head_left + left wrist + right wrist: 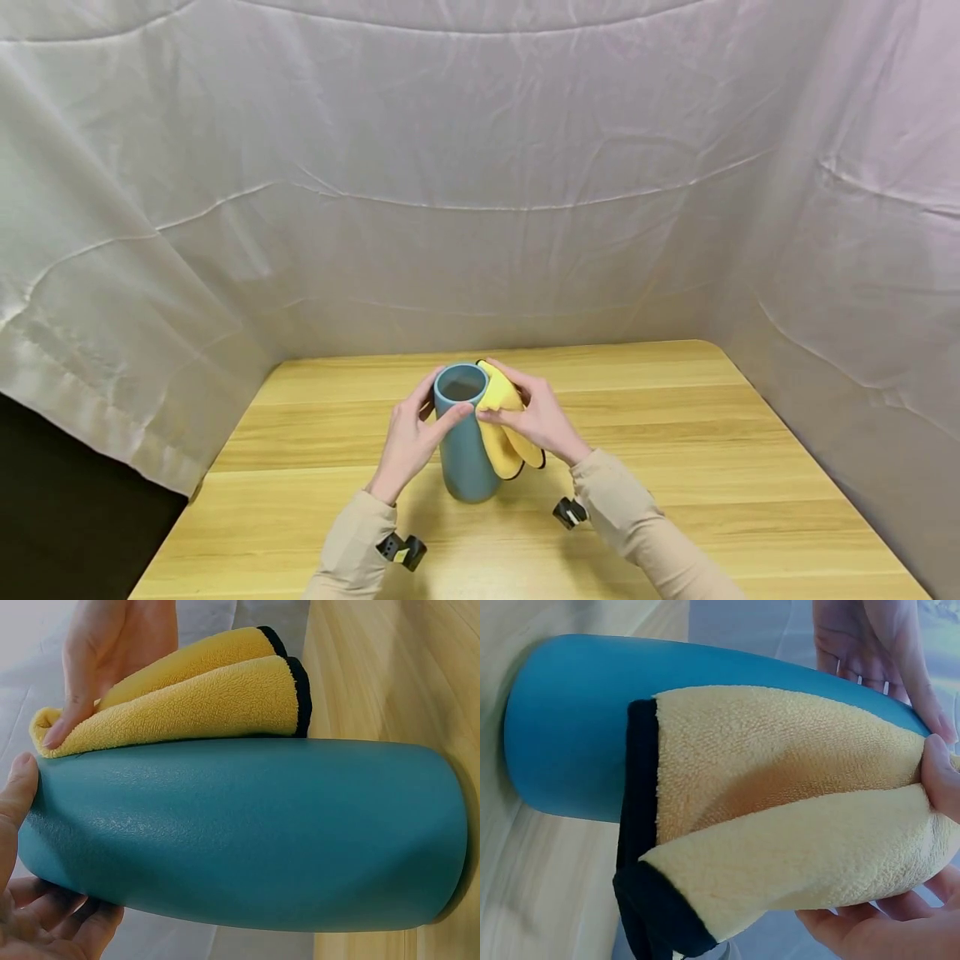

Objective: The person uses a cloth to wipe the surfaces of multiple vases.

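Note:
A teal vase (469,458) with a wide round mouth stands upright on the wooden table. My left hand (411,433) grips it near the rim, thumb on the near side and fingers around the left side. At the vase's right side, my right hand (543,417) pinches a yellow cloth (504,446) with black edging between thumb and fingers. The cloth (795,765) hangs folded down along the vase's wall in the right wrist view. In the left wrist view the vase (247,840) spans the picture, and its base rests on the wood.
The wooden table (675,467) extends to both sides. Pale grey fabric (480,167) hangs behind and beside it. A black area (67,508) lies at the lower left. Each wrist carries a small black camera, one (405,550) on the left and another (568,512) on the right.

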`<state>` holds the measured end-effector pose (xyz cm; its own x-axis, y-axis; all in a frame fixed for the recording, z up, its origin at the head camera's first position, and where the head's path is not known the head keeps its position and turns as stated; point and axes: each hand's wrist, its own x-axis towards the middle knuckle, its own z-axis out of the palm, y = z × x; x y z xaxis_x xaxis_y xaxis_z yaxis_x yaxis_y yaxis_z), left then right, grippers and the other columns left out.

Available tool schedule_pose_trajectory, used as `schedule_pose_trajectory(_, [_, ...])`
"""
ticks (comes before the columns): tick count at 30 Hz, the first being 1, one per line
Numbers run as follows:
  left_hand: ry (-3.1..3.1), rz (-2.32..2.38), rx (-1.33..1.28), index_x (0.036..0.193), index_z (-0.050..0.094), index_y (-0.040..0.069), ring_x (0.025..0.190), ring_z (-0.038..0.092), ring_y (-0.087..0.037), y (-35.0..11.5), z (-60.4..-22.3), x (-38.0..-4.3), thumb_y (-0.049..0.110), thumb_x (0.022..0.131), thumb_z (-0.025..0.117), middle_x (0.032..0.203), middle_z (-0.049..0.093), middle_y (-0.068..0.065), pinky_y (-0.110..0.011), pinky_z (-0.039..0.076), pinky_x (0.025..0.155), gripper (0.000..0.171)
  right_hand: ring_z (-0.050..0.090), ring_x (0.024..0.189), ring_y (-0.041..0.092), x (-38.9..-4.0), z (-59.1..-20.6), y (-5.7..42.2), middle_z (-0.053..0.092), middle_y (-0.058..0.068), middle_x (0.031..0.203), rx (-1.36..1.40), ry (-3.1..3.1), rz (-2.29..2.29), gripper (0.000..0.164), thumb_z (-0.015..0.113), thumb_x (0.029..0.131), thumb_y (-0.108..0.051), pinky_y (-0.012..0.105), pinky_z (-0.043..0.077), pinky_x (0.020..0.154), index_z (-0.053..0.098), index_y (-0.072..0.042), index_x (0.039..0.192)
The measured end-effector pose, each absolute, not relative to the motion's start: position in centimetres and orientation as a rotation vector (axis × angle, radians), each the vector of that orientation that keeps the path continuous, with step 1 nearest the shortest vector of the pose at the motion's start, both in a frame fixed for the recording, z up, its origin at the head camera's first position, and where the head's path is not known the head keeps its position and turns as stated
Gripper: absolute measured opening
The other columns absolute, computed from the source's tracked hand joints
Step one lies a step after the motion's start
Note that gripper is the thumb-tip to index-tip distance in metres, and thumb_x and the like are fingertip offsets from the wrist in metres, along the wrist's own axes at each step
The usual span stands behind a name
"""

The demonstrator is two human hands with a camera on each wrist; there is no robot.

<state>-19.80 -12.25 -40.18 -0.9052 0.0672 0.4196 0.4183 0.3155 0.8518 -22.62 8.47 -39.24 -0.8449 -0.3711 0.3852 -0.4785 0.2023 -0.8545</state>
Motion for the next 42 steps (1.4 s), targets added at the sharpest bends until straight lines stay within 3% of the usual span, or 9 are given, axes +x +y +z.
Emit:
schedule_pose_trajectory(22, [-2.28, -1.618, -0.431, 0.144, 0.055, 0.011, 0.122, 0.066, -0.029, -12.2, -40.1, -19.8, 0.023, 0.088, 0.079, 0.131, 0.069, -0.011, -0.047, 0.052, 0.107, 0.061, 0.067, 0.096, 0.015, -22.7, -42.7, 9.3, 0.068, 0.02, 0.129, 0.818, -2.423, 1.813, 0.071, 0.083, 0.083, -0.013, 0.023, 0.059, 0.08, 0.052, -0.007, 0.146])
schedule_pose_trajectory(32, [-2.283, -1.624, -0.421, 0.143, 0.055, 0.01, 0.124, 0.065, -0.029, -12.1, -39.9, -19.7, 0.022, 0.088, 0.08, 0.132, 0.068, -0.012, -0.047, 0.051, 0.108, 0.062, 0.068, 0.095, 0.009, -22.6, -46.0, 9.9, 0.066, 0.024, 0.131, 0.79, -2.507, 1.797, 0.074, 0.083, 0.082, -0.015, 0.021, 0.059, 0.079, 0.05, -0.004, 0.147])
schedule_pose_trajectory(42, [-2.288, -1.63, -0.419, 0.143, 0.055, 0.01, 0.125, 0.064, -0.03, -12.2, -40.0, -19.8, 0.022, 0.088, 0.079, 0.132, 0.068, -0.012, -0.048, 0.05, 0.108, 0.061, 0.067, 0.098, 0.007, -22.7, -46.0, 9.8, 0.063, 0.025, 0.136, 0.796, -2.453, 1.87, 0.072, 0.082, 0.084, -0.012, 0.021, 0.059, 0.082, 0.05, -0.003, 0.147])
